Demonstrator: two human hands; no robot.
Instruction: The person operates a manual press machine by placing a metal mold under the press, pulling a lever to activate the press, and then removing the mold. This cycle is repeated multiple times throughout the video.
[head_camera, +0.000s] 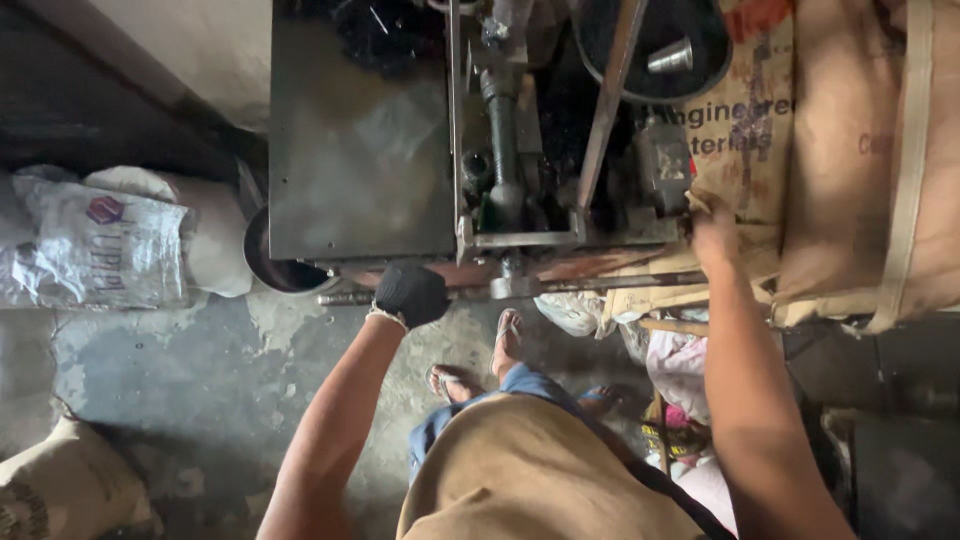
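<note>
You stand on the floor (170, 380) facing the machine (480, 150), its flat metal plate (355, 140) on the left side. Along the machine's near edge runs a horizontal bar (560, 287); your left hand (411, 294) wraps it left of centre, your right hand (714, 235) rests at the machine's right end. A sack (100, 245) lies on the floor to the left, another sack (65, 485) at the near-left corner. A cardboard box (850, 150) stands right of the machine. A round pan (275, 270) sits beneath the plate's left corner.

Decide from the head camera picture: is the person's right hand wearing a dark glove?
No: the right hand is bare against the brown paper sack, while the left hand wears the dark glove gripping the horizontal metal bar.
</note>
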